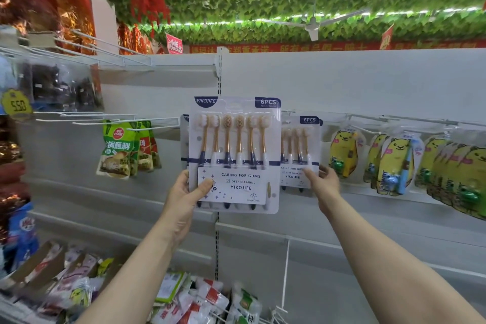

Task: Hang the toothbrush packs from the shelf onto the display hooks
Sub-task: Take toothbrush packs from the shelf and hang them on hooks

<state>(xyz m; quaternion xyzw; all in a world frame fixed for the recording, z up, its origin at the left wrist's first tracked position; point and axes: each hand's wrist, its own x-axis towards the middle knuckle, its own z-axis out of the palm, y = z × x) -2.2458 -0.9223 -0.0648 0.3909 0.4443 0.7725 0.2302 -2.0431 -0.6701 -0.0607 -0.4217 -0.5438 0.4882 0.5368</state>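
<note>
Head view: left hand (184, 192) grips held toothbrush pack (234, 139) at its lower left corner, thumb (206, 184) pressed on the front label, remaining fingers behind the card and out of sight. Pack is upright, face toward camera, raised in front of the grey back panel (342, 81) near the panel's vertical slotted seam; six brushes visible, heads up. Its top edge sits higher than the row of white wire hooks (157, 119); whether its hang hole is on a hook cannot be told. Just beside it, to the right and partly covered by it, hung toothbrush pack (299, 144) hangs against the panel. Right hand (326, 184) is at that pack's lower right corner: one digit lies on the front label, the others loosely bent past the right edge; a true pinch cannot be confirmed. Further right along the hook row, yellow bear packs (394, 163) hang in overlapping groups. Left of the held pack, green sauce pouches (118, 150) hang from a hook. Yellow price tag (17, 105) reading 5.50 at far left edge. Lower shelf, bottom left, carries assorted packets (79, 284) lying loose.
</note>
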